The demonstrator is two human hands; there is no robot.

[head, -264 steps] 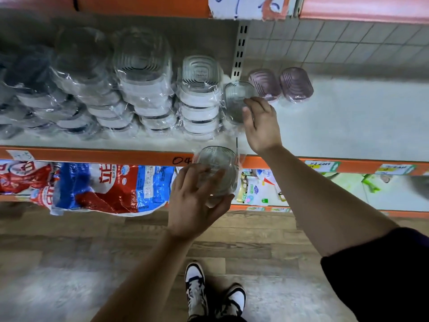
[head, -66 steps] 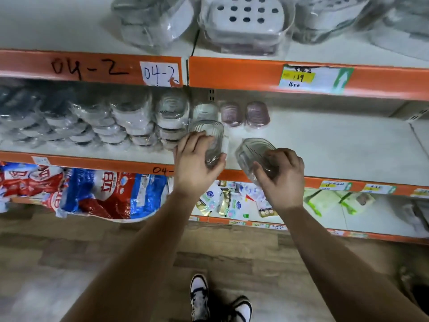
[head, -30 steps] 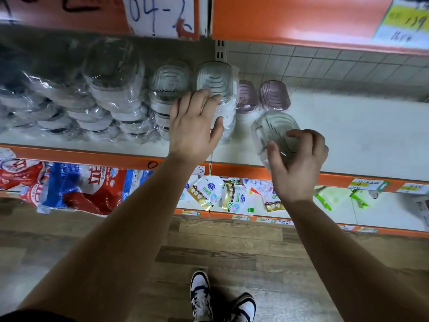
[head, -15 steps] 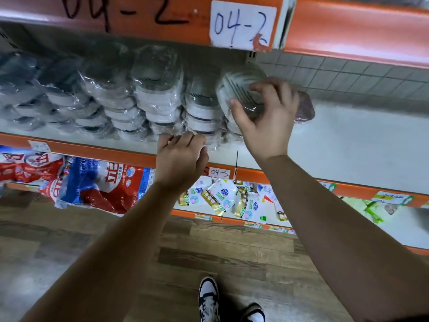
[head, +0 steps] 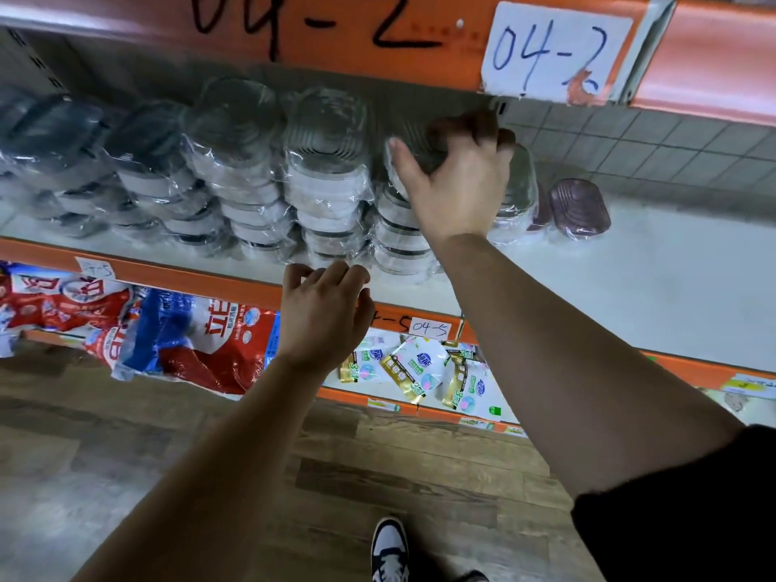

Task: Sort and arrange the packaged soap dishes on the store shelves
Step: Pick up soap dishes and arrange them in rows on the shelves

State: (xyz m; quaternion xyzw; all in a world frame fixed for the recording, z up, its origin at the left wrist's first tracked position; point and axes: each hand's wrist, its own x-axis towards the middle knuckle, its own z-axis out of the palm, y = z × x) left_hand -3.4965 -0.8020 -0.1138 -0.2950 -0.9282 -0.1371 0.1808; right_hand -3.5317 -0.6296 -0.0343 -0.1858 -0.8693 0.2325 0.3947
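Several stacks of plastic-wrapped clear soap dishes [head: 327,178] stand in a row on the white middle shelf [head: 630,287]. My right hand [head: 457,178] reaches over the rightmost stack and grips a clear wrapped soap dish [head: 413,155] at its top, thumb on the left, fingers curled over the far side. My left hand [head: 325,312] hovers at the shelf's orange front edge below the stacks, fingers loosely curled, holding nothing. A purple wrapped soap dish [head: 579,210] lies just right of the stacks.
The orange upper shelf lip [head: 336,31] with a "04-2" label hangs close above the stacks. Detergent bags [head: 189,342] and small sachets [head: 420,367] fill the lower shelf. Bare white shelf extends to the right of the purple dish. My shoes stand on the wooden floor [head: 126,476].
My right hand has carried the clear dish further back onto the top of the rightmost stack. My left hand has stayed near the shelf edge, empty.
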